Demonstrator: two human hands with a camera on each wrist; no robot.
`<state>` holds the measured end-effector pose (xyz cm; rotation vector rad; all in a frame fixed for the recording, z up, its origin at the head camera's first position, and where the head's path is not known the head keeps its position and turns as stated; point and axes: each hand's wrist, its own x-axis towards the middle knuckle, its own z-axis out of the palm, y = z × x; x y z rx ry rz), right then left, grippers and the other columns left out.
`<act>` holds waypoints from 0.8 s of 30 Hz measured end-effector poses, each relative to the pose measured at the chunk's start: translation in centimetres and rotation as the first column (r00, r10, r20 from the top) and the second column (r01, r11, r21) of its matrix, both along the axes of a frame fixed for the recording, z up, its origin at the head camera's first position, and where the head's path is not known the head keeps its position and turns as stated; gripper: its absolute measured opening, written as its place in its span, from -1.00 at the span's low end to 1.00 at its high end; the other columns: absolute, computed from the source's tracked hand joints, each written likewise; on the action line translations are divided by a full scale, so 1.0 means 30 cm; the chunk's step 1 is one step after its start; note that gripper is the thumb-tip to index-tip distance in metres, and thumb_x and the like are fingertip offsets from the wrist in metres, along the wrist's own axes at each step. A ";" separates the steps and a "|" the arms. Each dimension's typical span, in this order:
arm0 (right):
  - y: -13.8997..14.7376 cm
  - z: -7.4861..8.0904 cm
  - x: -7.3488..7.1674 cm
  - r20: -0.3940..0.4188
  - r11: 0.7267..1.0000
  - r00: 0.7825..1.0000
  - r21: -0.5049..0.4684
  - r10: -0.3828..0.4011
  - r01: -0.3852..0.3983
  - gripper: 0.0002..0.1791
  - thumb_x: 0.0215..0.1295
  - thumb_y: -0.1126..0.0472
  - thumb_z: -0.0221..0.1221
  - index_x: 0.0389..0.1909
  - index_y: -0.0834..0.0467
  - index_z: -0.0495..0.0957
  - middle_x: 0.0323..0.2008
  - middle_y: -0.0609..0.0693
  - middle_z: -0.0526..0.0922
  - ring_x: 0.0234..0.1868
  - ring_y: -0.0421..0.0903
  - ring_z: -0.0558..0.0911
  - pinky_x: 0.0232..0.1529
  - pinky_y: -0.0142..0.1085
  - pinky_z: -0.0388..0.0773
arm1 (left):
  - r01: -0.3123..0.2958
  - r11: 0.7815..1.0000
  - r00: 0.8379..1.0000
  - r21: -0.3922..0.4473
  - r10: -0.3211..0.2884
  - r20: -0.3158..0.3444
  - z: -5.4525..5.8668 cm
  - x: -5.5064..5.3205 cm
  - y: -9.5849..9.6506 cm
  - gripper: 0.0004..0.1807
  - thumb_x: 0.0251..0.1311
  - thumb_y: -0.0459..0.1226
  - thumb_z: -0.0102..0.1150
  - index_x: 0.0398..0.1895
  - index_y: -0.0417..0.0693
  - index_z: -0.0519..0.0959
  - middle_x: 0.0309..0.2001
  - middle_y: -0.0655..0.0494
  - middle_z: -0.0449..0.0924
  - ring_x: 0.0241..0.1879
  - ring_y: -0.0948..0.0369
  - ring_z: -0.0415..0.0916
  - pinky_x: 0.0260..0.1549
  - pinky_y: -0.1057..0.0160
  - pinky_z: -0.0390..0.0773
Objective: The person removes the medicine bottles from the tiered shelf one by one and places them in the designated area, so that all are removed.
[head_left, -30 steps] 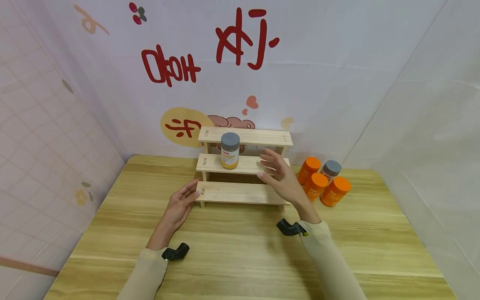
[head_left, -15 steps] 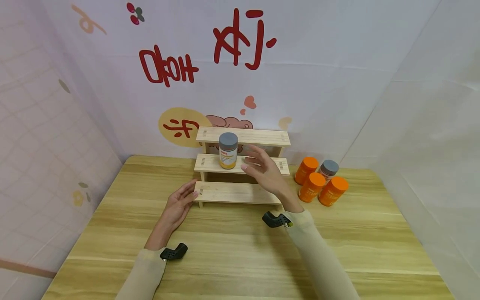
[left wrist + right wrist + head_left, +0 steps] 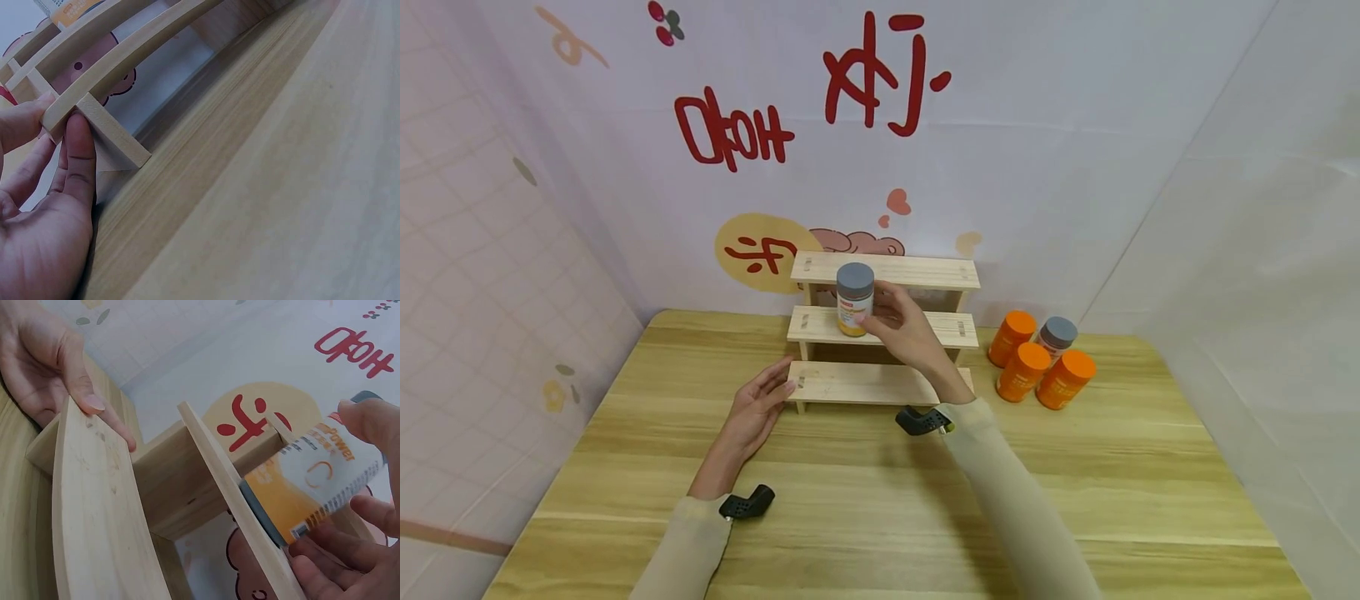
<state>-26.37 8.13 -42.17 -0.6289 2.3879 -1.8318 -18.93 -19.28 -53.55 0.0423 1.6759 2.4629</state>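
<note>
A three-step wooden display rack (image 3: 865, 383) stands on the table against the wall. My left hand (image 3: 756, 412) pinches the left end of its lowest step, thumb on top and fingers beneath, as the left wrist view (image 3: 56, 206) shows. On the middle step, left of centre, is a vitamin bottle (image 3: 853, 310) with a grey lid and a white and orange label. My right hand (image 3: 913, 333) holds this bottle from its right side, thumb across the front and fingers behind. In the right wrist view the vitamin bottle (image 3: 306, 478) has its base at the step's surface.
Right of the rack stand several more bottles: orange ones (image 3: 1024, 372) with orange lids and one with a grey lid (image 3: 1058, 333). A printed white cloth wall (image 3: 1037, 167) rises directly behind the rack. The wooden table (image 3: 850, 500) reaches toward me.
My right hand has moved left along the middle step and come round the vitamin bottle. The left hand keeps its hold on the rack's lowest step. The view has shifted slightly.
</note>
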 end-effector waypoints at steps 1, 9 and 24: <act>-0.006 0.000 -0.002 -0.001 1.000 1.000 0.007 -0.005 0.005 -0.28 0.40 0.07 0.32 0.52 -0.05 0.27 0.36 0.08 0.50 0.37 0.03 0.52 0.43 -0.12 0.44 | -0.002 1.000 1.000 0.002 0.002 0.002 0.002 0.000 0.001 -0.24 0.43 -0.41 0.17 0.61 -0.28 0.08 0.10 0.15 0.44 0.06 0.36 0.48 -0.05 0.51 0.58; -0.053 0.004 -0.005 -0.027 0.999 0.998 0.018 -0.048 0.049 -0.27 0.38 0.08 0.34 0.50 0.01 0.29 0.31 0.08 0.53 0.32 0.01 0.56 0.37 -0.13 0.51 | -0.006 1.000 1.000 -0.001 0.006 -0.003 0.001 -0.003 0.004 -0.24 0.43 -0.43 0.16 0.60 -0.31 0.07 0.13 0.16 0.44 0.12 0.36 0.47 0.03 0.49 0.58; -0.082 0.009 0.003 -0.061 0.994 0.993 0.040 -0.103 0.106 -0.33 0.37 0.07 0.35 0.44 0.03 0.36 0.25 0.08 0.59 0.27 0.00 0.61 0.28 -0.15 0.59 | -0.013 1.000 1.000 0.004 0.013 -0.008 0.000 0.003 0.003 -0.27 0.43 -0.43 0.16 0.59 -0.27 0.13 0.11 0.15 0.45 0.10 0.36 0.47 0.01 0.50 0.58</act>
